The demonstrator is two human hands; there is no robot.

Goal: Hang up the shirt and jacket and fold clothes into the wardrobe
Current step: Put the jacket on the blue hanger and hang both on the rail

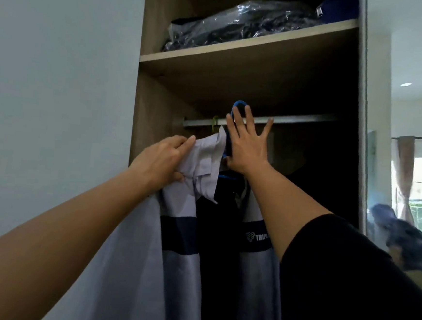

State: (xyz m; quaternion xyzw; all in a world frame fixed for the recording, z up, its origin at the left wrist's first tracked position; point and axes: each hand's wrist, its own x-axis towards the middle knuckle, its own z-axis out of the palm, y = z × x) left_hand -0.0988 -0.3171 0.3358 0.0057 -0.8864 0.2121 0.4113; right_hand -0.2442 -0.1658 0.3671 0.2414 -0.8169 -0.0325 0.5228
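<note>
A light grey shirt (pixel 134 254) with a dark navy band hangs in front of the open wardrobe (pixel 155 84) on a blue hanger (pixel 237 105). The hanger's hook is raised at the metal rail (pixel 304 121). My left hand (pixel 164 161) grips the shirt's collar and shoulder at the left. My right hand (pixel 246 147) is flat with its fingers spread, pressing against the blue hanger just below the hook. A green hanger hook (pixel 215 122) sits on the rail to the left.
Above the rail, a wooden shelf (pixel 239 48) holds dark clothes in a clear plastic bag (pixel 241 20). A white wall (pixel 60 72) lies to the left. At right, a mirrored door edge (pixel 364 121), a curtain (pixel 404 175) and a window show.
</note>
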